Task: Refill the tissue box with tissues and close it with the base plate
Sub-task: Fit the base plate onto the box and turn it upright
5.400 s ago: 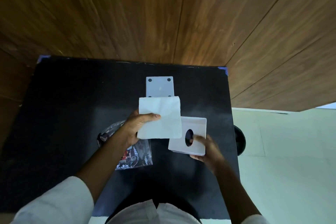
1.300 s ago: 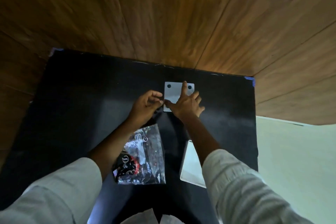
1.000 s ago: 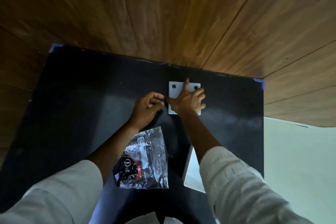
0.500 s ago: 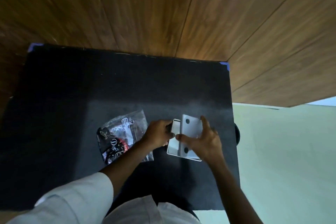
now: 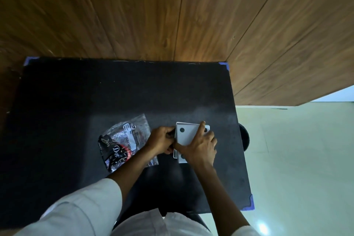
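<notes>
The white base plate (image 5: 186, 133), with black round feet at its corners, lies on top of the white tissue box (image 5: 174, 154), of which only thin edges show beneath it. My right hand (image 5: 199, 147) lies flat on the plate, its fingers spread over the plate's right side. My left hand (image 5: 161, 141) grips the box and plate at their left edge. No tissues are visible; the box's inside is hidden by the plate.
An opened clear tissue wrapper (image 5: 124, 142) with black and red print lies just left of my left hand. The black table (image 5: 95, 101) has its right edge close to the box. A dark round object (image 5: 244, 137) sits beyond that edge on the pale floor.
My hands took the base plate from the far middle of the table, carried it toward me and set it on the box. Earlier the tissue stack was held over the box.
</notes>
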